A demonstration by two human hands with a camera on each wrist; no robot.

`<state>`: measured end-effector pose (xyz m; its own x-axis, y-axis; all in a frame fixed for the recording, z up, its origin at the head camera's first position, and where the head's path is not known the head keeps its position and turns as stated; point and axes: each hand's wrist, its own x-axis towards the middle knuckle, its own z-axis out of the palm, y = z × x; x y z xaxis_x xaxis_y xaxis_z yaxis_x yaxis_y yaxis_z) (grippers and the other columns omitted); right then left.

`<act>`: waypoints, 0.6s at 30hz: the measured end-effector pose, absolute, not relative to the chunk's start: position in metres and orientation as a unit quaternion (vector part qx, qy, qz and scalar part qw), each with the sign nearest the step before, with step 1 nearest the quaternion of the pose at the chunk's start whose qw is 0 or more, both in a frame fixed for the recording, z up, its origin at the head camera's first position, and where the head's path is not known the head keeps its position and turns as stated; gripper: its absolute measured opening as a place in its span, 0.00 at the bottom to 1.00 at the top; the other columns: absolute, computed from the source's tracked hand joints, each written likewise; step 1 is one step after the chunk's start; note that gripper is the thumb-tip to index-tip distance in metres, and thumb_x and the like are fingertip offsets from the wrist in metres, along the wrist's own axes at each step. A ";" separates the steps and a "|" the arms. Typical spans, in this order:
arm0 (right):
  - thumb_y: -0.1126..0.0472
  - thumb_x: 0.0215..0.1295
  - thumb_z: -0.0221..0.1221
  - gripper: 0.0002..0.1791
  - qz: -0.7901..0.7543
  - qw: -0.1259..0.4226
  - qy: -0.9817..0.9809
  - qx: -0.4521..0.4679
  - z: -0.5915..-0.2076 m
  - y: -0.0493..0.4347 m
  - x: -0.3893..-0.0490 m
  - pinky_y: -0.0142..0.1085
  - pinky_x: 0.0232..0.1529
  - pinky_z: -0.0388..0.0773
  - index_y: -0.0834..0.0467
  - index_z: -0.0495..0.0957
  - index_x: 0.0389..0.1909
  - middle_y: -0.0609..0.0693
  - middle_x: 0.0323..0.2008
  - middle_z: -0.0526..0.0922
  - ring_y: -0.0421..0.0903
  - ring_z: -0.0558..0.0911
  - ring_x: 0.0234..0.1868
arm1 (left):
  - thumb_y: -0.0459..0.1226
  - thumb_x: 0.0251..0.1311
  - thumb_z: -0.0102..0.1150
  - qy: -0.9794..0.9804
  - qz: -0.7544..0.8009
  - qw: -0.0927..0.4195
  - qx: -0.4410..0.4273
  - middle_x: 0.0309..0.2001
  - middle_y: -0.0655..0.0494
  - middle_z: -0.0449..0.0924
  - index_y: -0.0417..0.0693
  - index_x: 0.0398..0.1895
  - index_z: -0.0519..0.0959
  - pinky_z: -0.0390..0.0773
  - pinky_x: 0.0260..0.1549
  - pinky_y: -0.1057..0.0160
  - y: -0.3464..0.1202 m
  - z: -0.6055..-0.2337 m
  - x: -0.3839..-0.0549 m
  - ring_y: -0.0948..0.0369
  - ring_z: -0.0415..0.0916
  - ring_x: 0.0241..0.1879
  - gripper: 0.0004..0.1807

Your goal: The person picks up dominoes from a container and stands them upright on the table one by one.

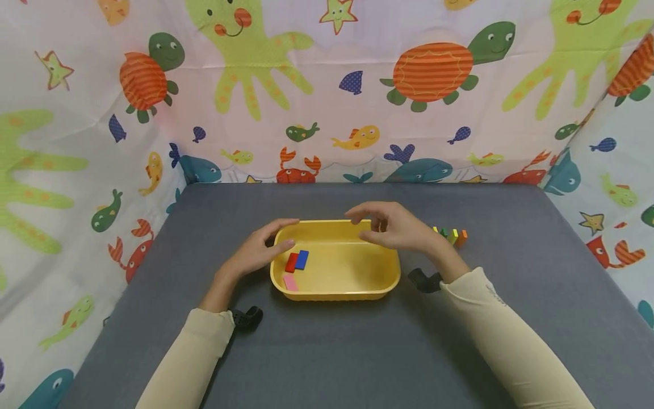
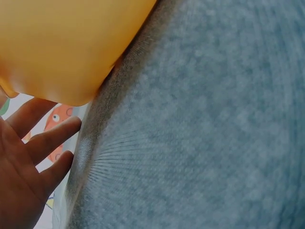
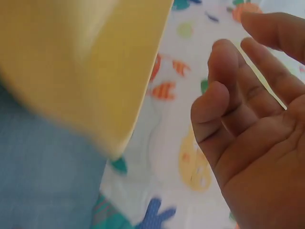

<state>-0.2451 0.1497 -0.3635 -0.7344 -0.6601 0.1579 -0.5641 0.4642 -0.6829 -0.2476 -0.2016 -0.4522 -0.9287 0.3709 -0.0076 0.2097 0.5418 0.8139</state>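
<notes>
A yellow plastic tray sits on the grey table. In its left part lie a red block, a blue block and a pink block. My left hand rests at the tray's left end, thumb over the rim and straight, spread fingers along the outside, as the left wrist view shows. Above the tray's right rear corner hovers my right hand, palm inward, its fingers loosely bent. Nothing shows between those fingers in the right wrist view, where the tray wall stands beside them.
Several small blocks, yellow, green and orange, stand on the table behind my right forearm, partly hidden by it. A cloth printed with sea animals rises along the table's back and sides. Dark wrist straps sit at both cuffs.
</notes>
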 end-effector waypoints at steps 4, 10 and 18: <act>0.63 0.65 0.67 0.20 -0.358 0.101 0.843 -0.388 -0.362 0.119 -0.251 0.36 0.35 0.81 0.51 0.82 0.58 0.48 0.51 0.86 0.45 0.79 0.34 | 0.51 0.68 0.61 0.873 0.450 0.091 0.164 0.70 0.63 0.70 0.76 0.70 0.69 0.70 0.69 0.42 -0.203 -0.454 -0.248 0.54 0.69 0.68 0.27; 0.61 0.64 0.69 0.18 -0.324 0.141 0.841 -0.410 -0.370 0.087 -0.262 0.34 0.35 0.79 0.50 0.84 0.55 0.46 0.51 0.86 0.44 0.78 0.33 | 0.50 0.69 0.61 0.871 0.452 0.088 0.172 0.70 0.64 0.71 0.76 0.70 0.69 0.69 0.70 0.42 -0.201 -0.454 -0.249 0.55 0.68 0.69 0.27; 0.67 0.62 0.68 0.19 -0.306 0.169 0.829 -0.437 -0.391 0.065 -0.275 0.33 0.34 0.75 0.57 0.84 0.55 0.53 0.54 0.86 0.47 0.75 0.32 | 0.56 0.67 0.60 0.870 0.455 0.088 0.171 0.71 0.66 0.69 0.79 0.69 0.69 0.63 0.73 0.40 -0.202 -0.454 -0.247 0.56 0.64 0.73 0.27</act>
<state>-0.2750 0.0646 -0.3910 -0.5611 -0.8277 -0.0123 -0.6207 0.4306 -0.6552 -0.2475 -0.2023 -0.4543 -0.9263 0.3768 0.0020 0.2165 0.5278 0.8213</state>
